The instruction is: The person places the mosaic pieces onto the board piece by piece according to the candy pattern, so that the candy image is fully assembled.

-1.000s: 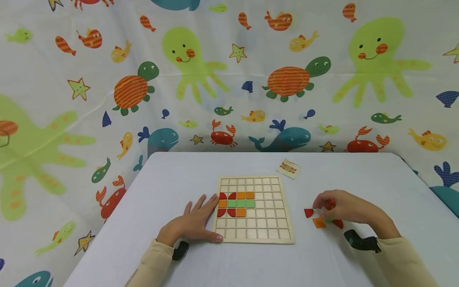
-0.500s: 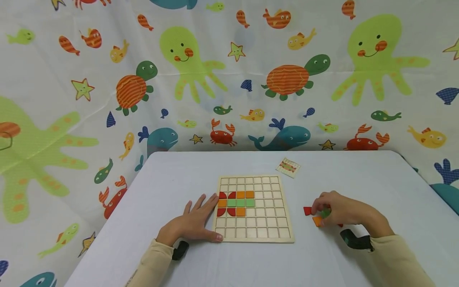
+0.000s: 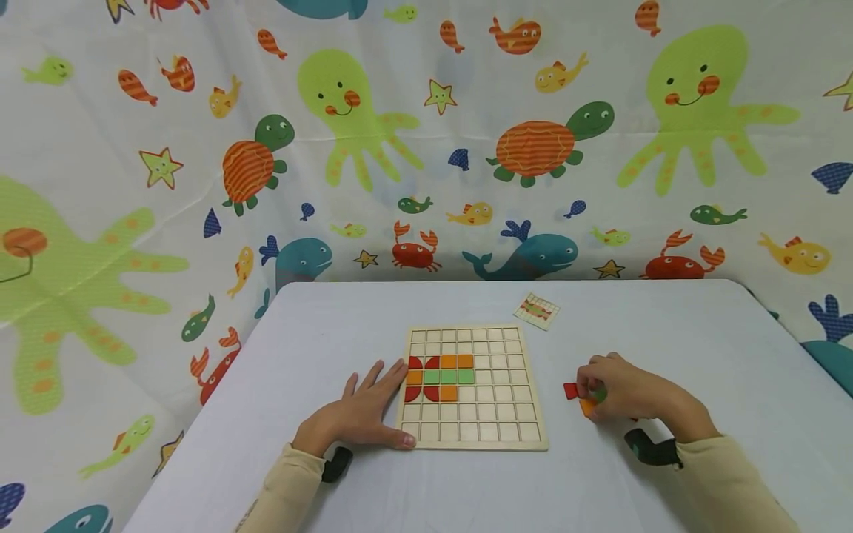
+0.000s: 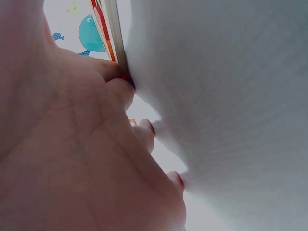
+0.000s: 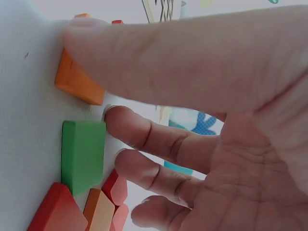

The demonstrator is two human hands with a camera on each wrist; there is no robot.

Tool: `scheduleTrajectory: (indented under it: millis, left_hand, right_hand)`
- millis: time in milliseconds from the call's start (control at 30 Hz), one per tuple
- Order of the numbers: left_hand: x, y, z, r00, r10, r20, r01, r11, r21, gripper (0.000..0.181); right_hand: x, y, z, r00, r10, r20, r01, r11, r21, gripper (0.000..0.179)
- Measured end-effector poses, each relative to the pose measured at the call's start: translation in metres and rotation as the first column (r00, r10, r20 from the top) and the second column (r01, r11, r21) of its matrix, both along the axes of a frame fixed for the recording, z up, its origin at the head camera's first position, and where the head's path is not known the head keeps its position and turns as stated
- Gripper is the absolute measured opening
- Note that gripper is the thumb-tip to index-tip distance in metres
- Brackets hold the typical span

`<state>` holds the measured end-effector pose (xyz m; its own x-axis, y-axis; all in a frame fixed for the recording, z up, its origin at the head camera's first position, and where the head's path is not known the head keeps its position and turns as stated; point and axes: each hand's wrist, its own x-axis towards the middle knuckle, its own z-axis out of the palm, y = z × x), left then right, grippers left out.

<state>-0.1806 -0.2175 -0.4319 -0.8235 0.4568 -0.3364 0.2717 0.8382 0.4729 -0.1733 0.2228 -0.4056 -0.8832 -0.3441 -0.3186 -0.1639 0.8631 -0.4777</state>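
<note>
My left hand (image 3: 356, 414) lies spread on the white table, fingers straight, its thumb and index finger touching the left edge of a wooden grid board (image 3: 489, 437). Red quarter-round, orange and green tiles fill several of the board's left squares. To the right, my right hand (image 3: 626, 389) bends over a small group of loose tiles. Its thumb (image 5: 159, 57) lies against an orange square tile (image 5: 79, 82), pinching it; the index finger is hidden in the right wrist view. A green tile (image 5: 84, 156) stands close below the other fingers. A red tile (image 3: 571, 391) sits just left of the fingertips.
Behind the board lies a small pattern card (image 3: 537, 311). More red pieces (image 5: 57, 211) and another orange tile (image 5: 98, 209) are under the right hand. A curtain with sea animals (image 3: 426, 170) hangs behind the table (image 3: 346, 326).
My right hand has shifted slightly left and lower over the loose tiles, its thumb and fingers closing at the orange tile. The left hand and board have stayed put.
</note>
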Motion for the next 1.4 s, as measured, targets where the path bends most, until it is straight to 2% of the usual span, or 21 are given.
scheduleTrajectory:
  millis: [233, 433, 567, 800, 900, 1033, 1400]
  left_hand:
    - [0.0, 0.0, -0.001, 1.0, 0.008, 0.005, -0.008, 1.0, -0.003, 0.127]
    - [0.0, 0.0, -0.002, 1.0, 0.008, 0.003, -0.008, 1.0, -0.004, 0.127]
    - [0.0, 0.0, -0.003, 1.0, 0.006, -0.002, -0.006, 1.0, -0.006, 0.127]
    - [-0.001, 0.0, -0.004, 1.0, 0.002, -0.004, -0.002, 1.0, -0.009, 0.127]
    - [-0.001, -0.001, -0.004, 1.0, 0.0, -0.007, 0.0, 1.0, -0.012, 0.127]
    - [-0.002, -0.001, -0.004, 1.0, -0.003, -0.008, 0.002, 1.0, -0.015, 0.127]
    - [-0.001, -0.001, -0.003, 1.0, -0.006, 0.0, 0.006, 1.0, -0.003, 0.127]
  right_hand:
    - [0.001, -0.003, 0.0, 0.999, 0.026, -0.024, -0.026, 0.999, -0.024, 0.03]
    - [0.003, -0.008, 0.001, 0.999, 0.045, -0.024, -0.047, 0.993, -0.112, 0.032]
    - [0.003, -0.01, 0.0, 0.998, 0.054, -0.032, -0.058, 0.989, -0.138, 0.03]
    - [0.0, -0.008, -0.003, 0.985, 0.12, -0.123, -0.143, 0.97, -0.197, 0.019]
    - [-0.002, -0.011, -0.005, 0.98, 0.113, -0.165, -0.149, 0.962, -0.228, 0.014]
    - [-0.003, -0.019, -0.007, 0.982, 0.08, -0.174, -0.127, 0.951, -0.281, 0.01]
    - [-0.003, -0.046, -0.01, 0.978, 0.025, -0.206, -0.089, 0.946, -0.31, 0.018]
